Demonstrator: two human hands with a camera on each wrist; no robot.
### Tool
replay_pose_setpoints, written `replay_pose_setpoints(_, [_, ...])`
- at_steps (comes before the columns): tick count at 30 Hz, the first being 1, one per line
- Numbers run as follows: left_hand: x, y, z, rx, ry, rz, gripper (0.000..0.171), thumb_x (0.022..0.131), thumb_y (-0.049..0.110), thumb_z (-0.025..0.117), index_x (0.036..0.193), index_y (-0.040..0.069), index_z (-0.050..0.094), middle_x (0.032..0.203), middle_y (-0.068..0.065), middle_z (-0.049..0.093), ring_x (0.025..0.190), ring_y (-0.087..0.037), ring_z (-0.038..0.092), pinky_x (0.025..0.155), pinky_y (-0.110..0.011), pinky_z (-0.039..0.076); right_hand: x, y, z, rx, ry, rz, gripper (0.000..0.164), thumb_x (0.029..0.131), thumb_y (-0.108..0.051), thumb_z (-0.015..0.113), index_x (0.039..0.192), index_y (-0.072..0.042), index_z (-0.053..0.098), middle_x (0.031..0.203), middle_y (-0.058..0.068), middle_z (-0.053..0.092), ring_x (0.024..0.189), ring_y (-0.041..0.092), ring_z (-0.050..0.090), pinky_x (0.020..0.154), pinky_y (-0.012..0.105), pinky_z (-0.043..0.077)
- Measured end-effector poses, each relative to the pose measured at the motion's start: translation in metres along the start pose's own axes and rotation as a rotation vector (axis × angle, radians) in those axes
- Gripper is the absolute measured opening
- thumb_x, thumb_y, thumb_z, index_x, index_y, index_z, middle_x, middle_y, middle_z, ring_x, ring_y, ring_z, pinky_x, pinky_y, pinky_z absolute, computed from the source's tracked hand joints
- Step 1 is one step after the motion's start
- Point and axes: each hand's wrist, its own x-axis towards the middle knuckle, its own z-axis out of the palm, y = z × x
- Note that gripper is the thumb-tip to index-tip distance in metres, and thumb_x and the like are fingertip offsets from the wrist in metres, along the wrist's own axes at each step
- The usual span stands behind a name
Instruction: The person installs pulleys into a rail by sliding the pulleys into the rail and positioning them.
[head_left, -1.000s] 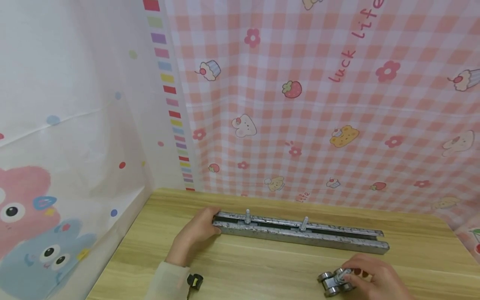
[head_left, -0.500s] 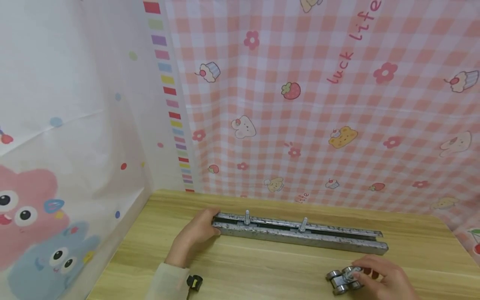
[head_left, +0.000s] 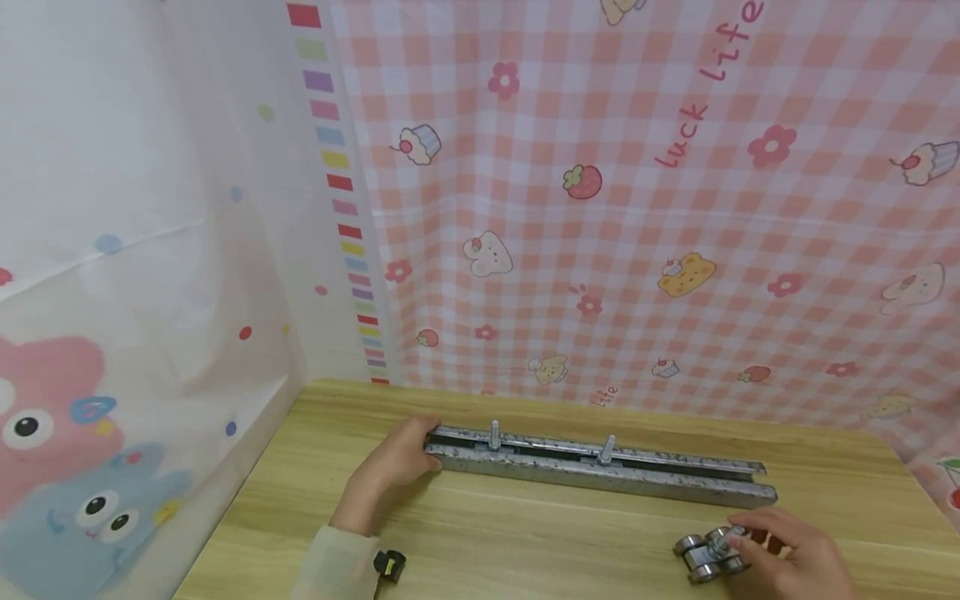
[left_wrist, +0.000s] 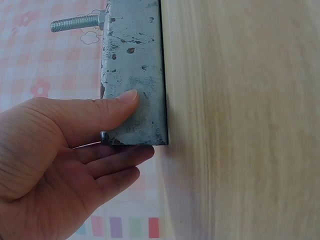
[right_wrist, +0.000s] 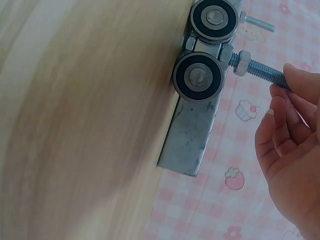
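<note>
A grey, scuffed steel channel rail [head_left: 600,479] lies on the table with its slot facing up. Two threaded bolts, one [head_left: 495,435] left of the other [head_left: 607,448], stand up out of the slot. My left hand [head_left: 397,458] grips the rail's left end; in the left wrist view its thumb [left_wrist: 120,107] presses the side face. My right hand [head_left: 798,554] pinches the threaded stem [right_wrist: 265,72] of a roller trolley [head_left: 703,557], in front of the rail's right end. Bearing wheels [right_wrist: 199,76] and a hex nut [right_wrist: 243,63] show on the trolley in the right wrist view.
Beneath everything is a wood-grain table [head_left: 540,542]. A pink checked cloth [head_left: 637,217] hangs along its back edge, and a white printed cloth [head_left: 150,317] hangs on the left. A small black object [head_left: 389,566] sits beside the left sleeve [head_left: 335,562].
My right hand has carried the roller trolley to the right, in front of the rail's right end. The left hand and the rail stay in place.
</note>
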Motion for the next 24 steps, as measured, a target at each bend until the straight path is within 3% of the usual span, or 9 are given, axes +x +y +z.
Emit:
replay_pose_setpoints(6, [0.0, 0.0, 0.0, -0.003, 0.006, 0.0, 0.052, 0.081, -0.007, 0.084, 0.129, -0.008, 0.065, 0.128, -0.022, 0.067, 0.121, -0.038, 0.063, 0.103, -0.052, 0.053, 0.001, 0.005, -0.003, -0.002, 0.045, -0.017, 0.023, 0.081, 0.003, 0.085, 0.1, -0.007, 0.079, 0.082, -0.016, 0.063, 0.07, 0.0, 0.054, 0.055, 0.022, 0.048])
replay_pose_setpoints(15, [-0.002, 0.0, 0.0, -0.002, 0.008, 0.01, 0.053, 0.081, -0.008, 0.084, 0.13, -0.009, 0.064, 0.128, -0.023, 0.068, 0.121, -0.039, 0.063, 0.104, -0.054, 0.052, 0.002, 0.021, -0.004, 0.117, 0.145, -0.088, 0.03, 0.072, 0.018, 0.082, 0.095, 0.0, 0.077, 0.08, -0.015, 0.064, 0.07, -0.001, 0.055, 0.059, 0.01, 0.045])
replay_pose_setpoints(24, [-0.002, 0.0, 0.0, -0.007, 0.007, 0.003, 0.052, 0.081, -0.007, 0.083, 0.13, -0.009, 0.064, 0.129, -0.023, 0.067, 0.121, -0.038, 0.063, 0.105, -0.053, 0.052, 0.003, 0.028, -0.014, 0.031, 0.137, 0.011, 0.024, 0.079, 0.011, 0.082, 0.101, 0.0, 0.077, 0.084, -0.017, 0.066, 0.071, -0.002, 0.055, 0.059, 0.011, 0.047])
